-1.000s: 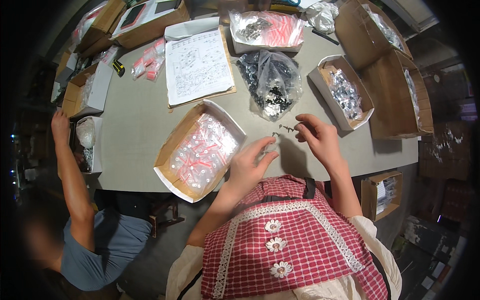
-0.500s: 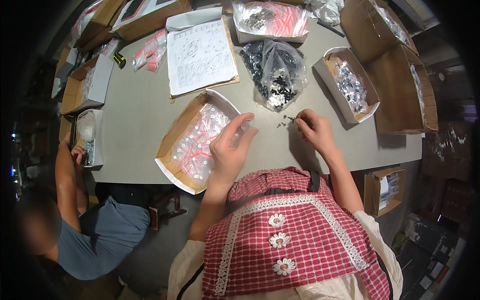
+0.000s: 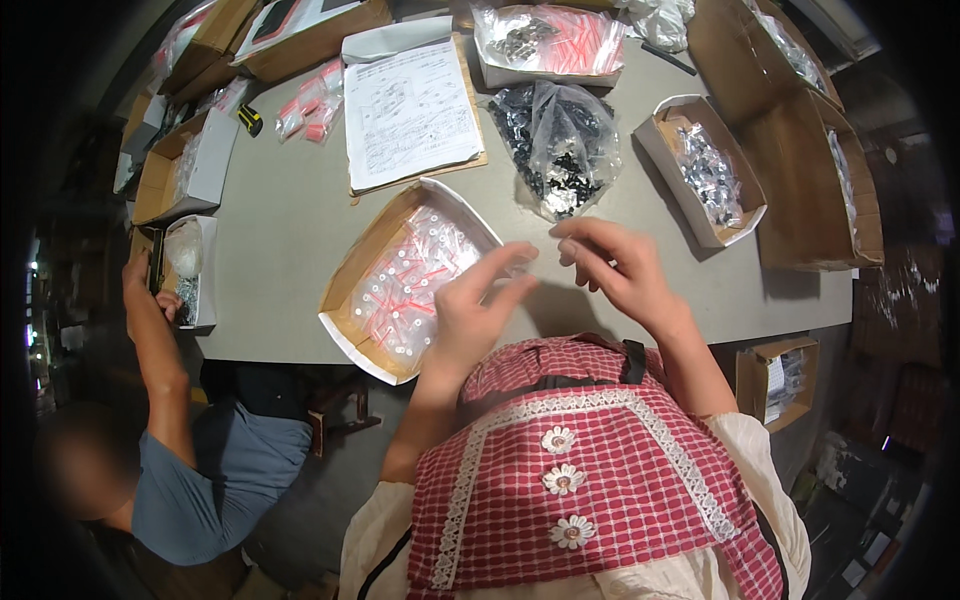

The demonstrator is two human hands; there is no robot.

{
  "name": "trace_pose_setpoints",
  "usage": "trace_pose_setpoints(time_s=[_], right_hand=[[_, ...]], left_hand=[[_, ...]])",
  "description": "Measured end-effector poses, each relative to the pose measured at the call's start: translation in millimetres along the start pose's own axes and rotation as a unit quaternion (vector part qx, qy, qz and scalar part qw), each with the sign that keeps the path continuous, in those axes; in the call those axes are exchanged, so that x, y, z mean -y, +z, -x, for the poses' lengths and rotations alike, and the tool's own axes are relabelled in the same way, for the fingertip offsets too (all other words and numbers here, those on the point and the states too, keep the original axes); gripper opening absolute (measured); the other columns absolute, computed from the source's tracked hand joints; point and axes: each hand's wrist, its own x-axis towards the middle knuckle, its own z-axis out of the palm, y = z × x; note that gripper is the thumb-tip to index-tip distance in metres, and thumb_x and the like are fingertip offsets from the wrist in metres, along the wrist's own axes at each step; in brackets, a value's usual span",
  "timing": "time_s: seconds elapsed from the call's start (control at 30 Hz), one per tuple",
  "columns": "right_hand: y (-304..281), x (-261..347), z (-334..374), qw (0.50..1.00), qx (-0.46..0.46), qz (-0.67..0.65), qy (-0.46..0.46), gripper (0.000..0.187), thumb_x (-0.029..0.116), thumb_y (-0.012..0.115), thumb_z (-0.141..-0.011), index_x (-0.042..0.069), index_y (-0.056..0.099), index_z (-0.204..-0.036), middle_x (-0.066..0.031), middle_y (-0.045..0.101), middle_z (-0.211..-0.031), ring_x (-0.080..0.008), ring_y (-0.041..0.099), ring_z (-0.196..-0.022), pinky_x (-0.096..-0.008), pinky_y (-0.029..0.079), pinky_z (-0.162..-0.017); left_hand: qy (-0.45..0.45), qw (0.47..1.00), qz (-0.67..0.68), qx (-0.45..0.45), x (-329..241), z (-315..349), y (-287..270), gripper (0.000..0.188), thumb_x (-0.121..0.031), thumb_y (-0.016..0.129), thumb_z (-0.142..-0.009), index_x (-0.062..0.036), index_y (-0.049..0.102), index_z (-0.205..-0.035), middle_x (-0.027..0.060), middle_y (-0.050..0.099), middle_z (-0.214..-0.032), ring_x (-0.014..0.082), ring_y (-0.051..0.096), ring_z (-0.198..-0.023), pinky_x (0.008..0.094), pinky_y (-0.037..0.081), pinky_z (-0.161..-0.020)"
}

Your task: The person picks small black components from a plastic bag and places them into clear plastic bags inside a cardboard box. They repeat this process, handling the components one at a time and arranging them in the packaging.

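Note:
My left hand (image 3: 468, 318) pinches a small clear plastic bag (image 3: 518, 268) between thumb and fingers, above the right edge of an open cardboard box (image 3: 335, 338). That box holds many small clear bags with red strips and white round pieces. My right hand (image 3: 625, 272) is close by on the right, its fingers curled together and slightly blurred. It seems to hold small black parts, mostly hidden by the fingers. Just beyond it lies an open clear bag (image 3: 562, 140) full of similar black parts.
A printed drawing sheet (image 3: 410, 115) lies beyond the box. To the right stands a carton of small bagged parts (image 3: 708, 175), with larger cartons (image 3: 800, 180) behind. A yellow cutter (image 3: 249, 120) lies at the left. A co-worker's hand (image 3: 168, 303) reaches into a white box (image 3: 207, 270).
My right hand has moved left toward the plastic bag in my left hand, which has shifted slightly right. The loose black parts beside my right fingers no longer show on the table.

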Motion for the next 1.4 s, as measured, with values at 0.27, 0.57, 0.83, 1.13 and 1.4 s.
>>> trace_pose_setpoints(time_s=[0.27, 0.57, 0.83, 1.13, 1.4], right_hand=[[64, -76, -21, 0.983, 0.097, 0.151, -0.023, 0.031, 0.023, 0.070, -0.090, 0.003, 0.060, -0.111, -0.0227, 0.070, -0.080, -0.0444, 0.068, -0.078, -0.0518, 0.054, -0.069], [89, -96, -31, 0.976, 0.099, 0.190, -0.036, 0.025, 0.025, 0.070, -0.089, 0.002, 0.062, -0.096, -0.0231, 0.069, -0.080, -0.0450, 0.067, -0.077, -0.0534, 0.053, -0.069], [25, -36, -22, 0.993, 0.022, -0.075, 0.084, 0.017, 0.016, 0.070, -0.091, 0.001, 0.068, -0.098, -0.0129, 0.068, -0.071, -0.0229, 0.066, -0.061, -0.0354, 0.051, -0.058], [-5, 26, -8, 0.995, 0.040, -0.031, -0.081, 0.016, 0.015, 0.072, -0.095, 0.002, 0.069, -0.103, -0.0082, 0.072, -0.083, -0.0161, 0.070, -0.071, -0.0288, 0.054, -0.064], [8, 26, -13, 0.967, -0.026, 0.034, -0.250, 0.020, 0.010, 0.069, -0.092, 0.003, 0.072, -0.111, -0.0114, 0.072, -0.108, -0.0268, 0.068, -0.105, -0.0386, 0.051, -0.093]], left_hand=[[-0.132, 0.920, 0.369, 0.016, -6, -8, -32, 0.048, -0.025, 0.058, -0.105, 0.0111, 0.051, -0.136, 0.0262, 0.065, -0.128, 0.0353, 0.066, -0.118, 0.0426, 0.058, -0.099], [-0.134, 0.866, 0.481, 0.037, 4, -12, -34, 0.056, -0.030, 0.059, -0.104, 0.0112, 0.047, -0.140, 0.0289, 0.060, -0.134, 0.0438, 0.058, -0.128, 0.0487, 0.055, -0.102], [-0.152, 0.960, 0.231, 0.034, -8, -8, -24, 0.041, -0.015, 0.062, -0.102, 0.0073, 0.056, -0.136, 0.0207, 0.069, -0.122, 0.0246, 0.069, -0.110, 0.0327, 0.057, -0.094], [-0.045, 0.992, 0.051, 0.108, 1, -5, -9, 0.042, 0.001, 0.070, -0.093, 0.0060, 0.060, -0.133, 0.0092, 0.070, -0.116, 0.0138, 0.067, -0.104, 0.0254, 0.055, -0.089], [-0.079, 0.979, 0.145, 0.122, 1, -2, -6, 0.043, 0.000, 0.069, -0.093, 0.0051, 0.060, -0.135, 0.0133, 0.071, -0.120, 0.0184, 0.067, -0.114, 0.0330, 0.053, -0.097]])
